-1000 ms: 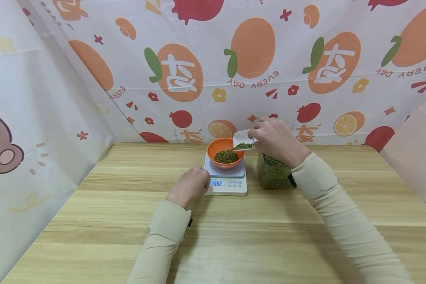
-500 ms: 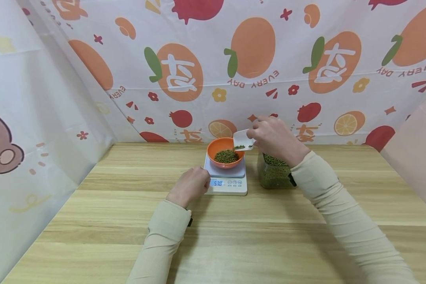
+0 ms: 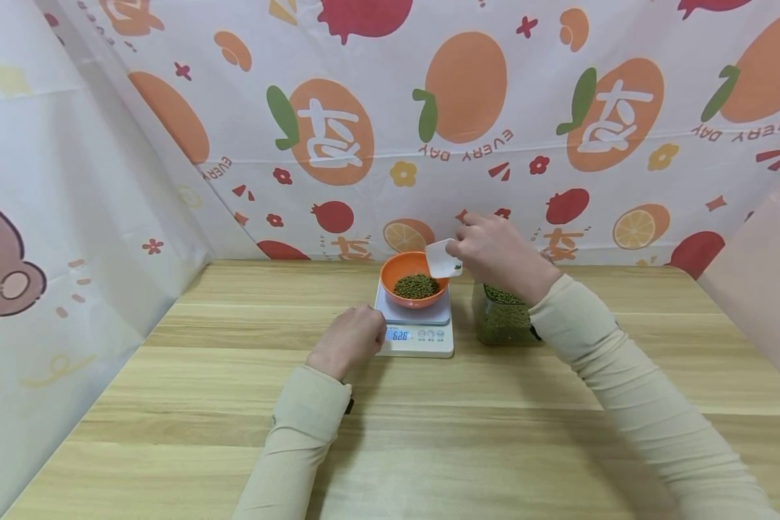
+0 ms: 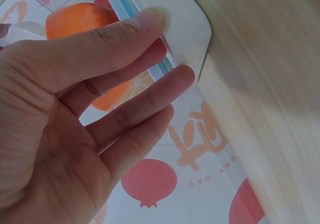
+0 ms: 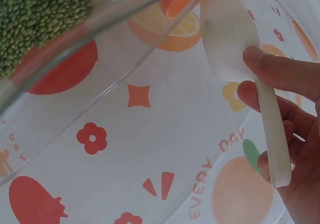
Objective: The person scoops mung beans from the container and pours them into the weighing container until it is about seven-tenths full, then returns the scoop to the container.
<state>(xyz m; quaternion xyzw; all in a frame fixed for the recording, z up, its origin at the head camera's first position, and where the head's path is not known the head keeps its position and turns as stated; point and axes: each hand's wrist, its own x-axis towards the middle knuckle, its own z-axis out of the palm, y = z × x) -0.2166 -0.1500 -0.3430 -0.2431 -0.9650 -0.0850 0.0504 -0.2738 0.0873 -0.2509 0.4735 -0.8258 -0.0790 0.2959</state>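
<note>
My right hand (image 3: 499, 251) grips a white scoop (image 3: 442, 258) by its handle, tipped at the right rim of an orange bowl (image 3: 393, 269). A few grains cling inside the scoop. Green mung beans (image 3: 416, 287) lie heaped in the bowl, which stands on a white kitchen scale (image 3: 432, 350). The lit display (image 3: 399, 336) appears to read 62.8. At the scale's left front corner is my left hand (image 3: 349, 339). In the left wrist view, its thumb lies on the scale's top (image 4: 185, 34) and fingers touch the side, pinching the edge.
Right of the scale stands a clear container (image 3: 503, 328) of mung beans, partly hidden by my right hand and forearm. Behind the wooden table (image 3: 234, 390) hangs a fruit-print cloth (image 3: 377, 202). Another printed cloth (image 3: 104, 217) hangs on the left.
The mung beans in the scoop have slid out into the bowl, leaving few behind. The scoop is tipped a little further. The display has changed to a higher number. My left hand stays put.
</note>
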